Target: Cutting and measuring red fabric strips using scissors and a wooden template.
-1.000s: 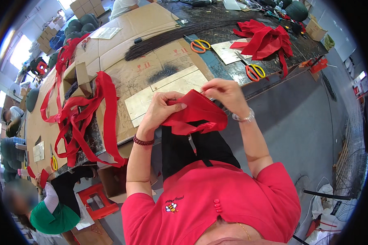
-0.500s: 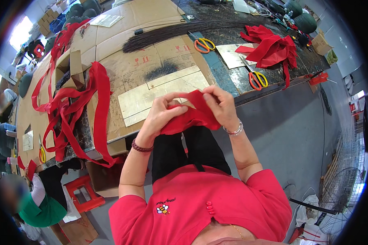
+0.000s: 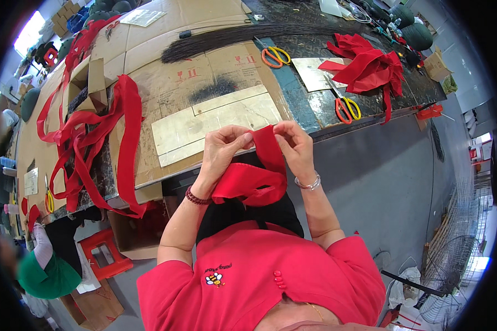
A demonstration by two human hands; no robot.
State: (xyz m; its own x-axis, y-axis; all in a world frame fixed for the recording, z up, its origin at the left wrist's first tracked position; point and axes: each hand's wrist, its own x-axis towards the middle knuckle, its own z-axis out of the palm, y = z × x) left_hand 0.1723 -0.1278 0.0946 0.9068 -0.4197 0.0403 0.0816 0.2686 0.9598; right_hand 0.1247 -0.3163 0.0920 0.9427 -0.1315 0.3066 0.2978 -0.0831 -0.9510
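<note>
My left hand (image 3: pixel 225 151) and my right hand (image 3: pixel 296 148) are raised just off the table's near edge. Between them they pinch a wide red ribbon (image 3: pixel 270 149), each hand gripping one side near its upper end. Below my fingers the ribbon hangs in loose loops over my lap, in front of my left wrist. A pale, flat board (image 3: pixel 215 124) lies on the table just beyond my hands. Further right, a pile of cut red ribbon pieces (image 3: pixel 370 69) rests near scissors with orange and yellow handles (image 3: pixel 347 110).
Long red ribbons (image 3: pixel 128 143) drape over the table's left edge by an open cardboard box (image 3: pixel 96 83). Dark thin wires (image 3: pixel 221 43) lie across the back, beside second scissors (image 3: pixel 276 57). A person in green (image 3: pixel 49 276) sits at left near a red stool (image 3: pixel 106 254).
The ribbon was bunched up between my hands; now its upper end is drawn up flat and the rest has dropped lower in loops. My hands have come slightly closer together.
</note>
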